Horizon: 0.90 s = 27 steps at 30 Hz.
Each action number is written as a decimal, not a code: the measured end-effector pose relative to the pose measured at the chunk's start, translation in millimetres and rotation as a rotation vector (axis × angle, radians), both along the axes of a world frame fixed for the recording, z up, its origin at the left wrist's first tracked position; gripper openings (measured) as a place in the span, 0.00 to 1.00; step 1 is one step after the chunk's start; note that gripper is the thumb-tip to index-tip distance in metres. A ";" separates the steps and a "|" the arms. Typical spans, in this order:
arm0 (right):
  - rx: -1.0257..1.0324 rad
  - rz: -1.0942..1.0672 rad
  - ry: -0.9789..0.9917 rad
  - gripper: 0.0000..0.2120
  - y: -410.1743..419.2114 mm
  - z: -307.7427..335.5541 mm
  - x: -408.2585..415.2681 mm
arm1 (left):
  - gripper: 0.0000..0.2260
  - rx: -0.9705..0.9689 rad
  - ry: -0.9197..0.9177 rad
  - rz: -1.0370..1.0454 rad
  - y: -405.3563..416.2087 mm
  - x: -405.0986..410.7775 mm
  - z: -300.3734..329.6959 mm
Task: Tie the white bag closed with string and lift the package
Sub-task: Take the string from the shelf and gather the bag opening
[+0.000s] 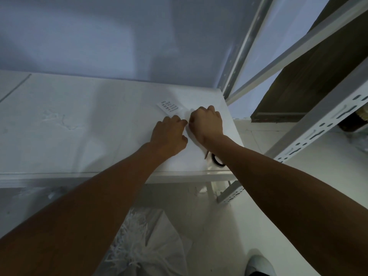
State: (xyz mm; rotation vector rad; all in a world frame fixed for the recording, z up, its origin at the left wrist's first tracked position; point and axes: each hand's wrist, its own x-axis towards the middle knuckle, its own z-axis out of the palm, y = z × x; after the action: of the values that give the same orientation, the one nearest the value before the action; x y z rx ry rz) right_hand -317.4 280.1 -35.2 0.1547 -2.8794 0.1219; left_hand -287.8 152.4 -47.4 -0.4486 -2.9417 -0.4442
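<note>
A white bag (184,108) lies flat on the white table (79,136), near its right end, with a printed label (169,106) at its far left corner. My left hand (169,136) and my right hand (206,123) rest on the bag side by side. Both have their fingers curled down onto the white material between them. The string is too pale to make out against the bag. Scissors with black handles (217,160) lie under my right forearm near the table's front edge, partly hidden.
A metal shelving rack (318,124) with perforated uprights stands close on the right. Under the table sit a white sack (165,242) and shredded white filling (129,236). A white shoe (258,263) shows at the bottom right. A wall closes the far side.
</note>
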 end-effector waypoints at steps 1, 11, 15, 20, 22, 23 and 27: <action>-0.021 0.001 -0.005 0.09 0.5 0.8 2.1 | 0.19 -0.003 -0.011 -0.001 -0.4 0.2 -0.8; -0.203 -0.112 -0.008 0.09 7.4 1.1 105.0 | 0.23 0.064 -0.111 0.011 -15.6 37.6 20.5; -0.242 -0.058 -0.040 0.08 4.6 14.2 153.3 | 0.18 0.072 -0.077 -0.073 -28.6 79.4 40.2; -0.278 0.155 -0.035 0.07 -0.1 56.2 197.8 | 0.10 0.008 -0.014 -0.126 -59.5 130.7 81.3; -0.270 0.248 -0.022 0.06 -0.6 73.1 213.2 | 0.09 -0.024 0.016 -0.120 -69.5 150.9 98.3; -0.281 0.273 -0.019 0.06 -0.7 80.8 220.1 | 0.09 -0.023 0.033 -0.121 -73.8 161.8 105.6; -0.363 0.387 -0.033 0.09 -2.1 104.1 246.9 | 0.07 0.122 0.068 -0.089 -87.6 211.1 125.1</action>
State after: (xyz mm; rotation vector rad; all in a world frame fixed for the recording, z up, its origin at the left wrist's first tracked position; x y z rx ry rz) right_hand -70.5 278.0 68.9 0.6390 -2.7628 0.7157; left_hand -76.7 64.9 77.7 -0.5693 -2.8186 -0.6023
